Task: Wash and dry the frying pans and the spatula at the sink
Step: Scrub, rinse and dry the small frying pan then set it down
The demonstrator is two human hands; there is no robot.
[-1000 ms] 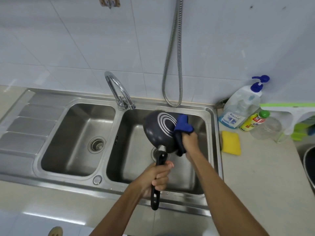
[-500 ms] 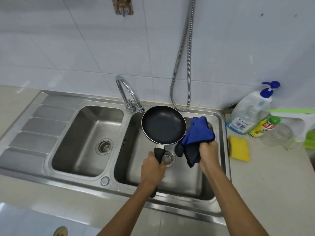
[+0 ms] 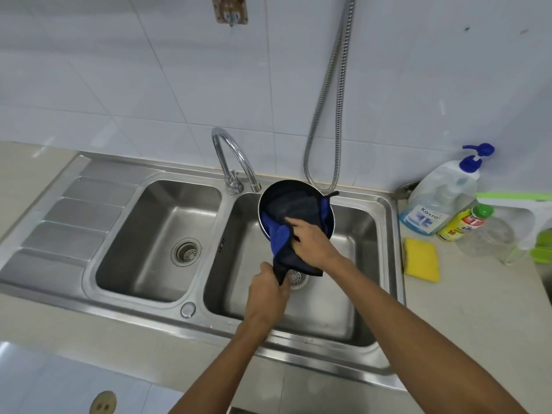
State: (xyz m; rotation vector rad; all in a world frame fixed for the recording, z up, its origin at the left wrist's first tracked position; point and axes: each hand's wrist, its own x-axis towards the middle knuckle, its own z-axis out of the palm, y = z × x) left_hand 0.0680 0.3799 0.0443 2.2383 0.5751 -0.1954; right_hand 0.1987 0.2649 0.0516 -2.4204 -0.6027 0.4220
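Head view: the frying pan [image 3: 298,191] is held tilted above the right basin of the sink [image 3: 385,234], cooking surface facing the camera. The left hand [image 3: 268,294] is clenched around the handle below the pan. The right hand [image 3: 310,237] presses a blue cloth [image 3: 280,234] into the pan's interior, fingers gripping the fabric.

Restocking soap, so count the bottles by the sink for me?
3, all right of the sink: a pump bottle by the wall, a green-capped yellow one beside it, a clear one in front. More may sit off-frame.
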